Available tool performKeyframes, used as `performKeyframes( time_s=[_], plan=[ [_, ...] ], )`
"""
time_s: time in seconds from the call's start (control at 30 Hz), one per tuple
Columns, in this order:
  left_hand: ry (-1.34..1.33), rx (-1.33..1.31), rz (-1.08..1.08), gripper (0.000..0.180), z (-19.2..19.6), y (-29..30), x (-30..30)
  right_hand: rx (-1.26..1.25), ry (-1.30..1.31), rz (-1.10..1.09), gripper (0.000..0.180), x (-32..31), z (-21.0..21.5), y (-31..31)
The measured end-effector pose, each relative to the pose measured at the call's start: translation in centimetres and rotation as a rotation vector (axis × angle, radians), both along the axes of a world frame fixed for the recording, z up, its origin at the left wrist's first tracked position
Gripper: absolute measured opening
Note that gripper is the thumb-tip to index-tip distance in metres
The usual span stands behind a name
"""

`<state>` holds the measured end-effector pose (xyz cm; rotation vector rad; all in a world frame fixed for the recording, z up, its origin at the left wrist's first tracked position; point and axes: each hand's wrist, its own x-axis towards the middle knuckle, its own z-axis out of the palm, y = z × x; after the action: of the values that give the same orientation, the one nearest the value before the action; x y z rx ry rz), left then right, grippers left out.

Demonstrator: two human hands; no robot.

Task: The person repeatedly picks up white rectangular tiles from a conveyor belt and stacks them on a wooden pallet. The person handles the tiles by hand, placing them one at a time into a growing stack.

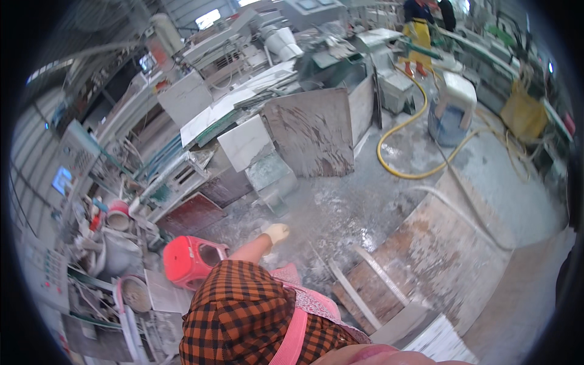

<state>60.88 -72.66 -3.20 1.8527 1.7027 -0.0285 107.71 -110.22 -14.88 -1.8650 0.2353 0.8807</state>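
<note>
My left hand (277, 232) wears a pale yellow glove and reaches out over the wet grey floor (328, 207). Its fingers look curled closed. Whatever they may hold is blurred or hidden. The bare forearm comes out of an orange and black plaid sleeve (243, 298), beside a pink apron strap (292, 337). Left of the forearm stands a red plastic stool (180, 261). A grey-white block-like piece (271, 176) lies just beyond the hand. No part of my right hand shows.
Stone slabs (310, 134) lean ahead. Wooden boards (426, 255) and pale strips (356, 295) lie at right. A yellow hose (383, 155) curves near a blue tub (449, 125). Buckets (135, 293) and a control panel (52, 277) are left. Another person in a yellow apron (418, 39) stands far off.
</note>
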Motion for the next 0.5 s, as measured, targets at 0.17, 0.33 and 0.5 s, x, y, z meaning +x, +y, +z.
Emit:
performKeyframes(
  time_s=[0.17,0.33,0.5],
  plan=[
    [-0.132,0.002,0.306,0.035,0.9,0.5,-10.1,0.106,-0.253,0.201,0.054,0.7,8.5,12.7],
    [-0.124,0.074,0.485,0.028,-6.7,2.5,-24.6,0.411,-0.37,0.326,0.055,-5.4,13.3,25.0],
    [-0.258,0.376,0.845,0.035,-11.6,3.1,-40.2,0.17,-0.559,0.729,0.035,-18.4,10.0,32.5]
  ],
)
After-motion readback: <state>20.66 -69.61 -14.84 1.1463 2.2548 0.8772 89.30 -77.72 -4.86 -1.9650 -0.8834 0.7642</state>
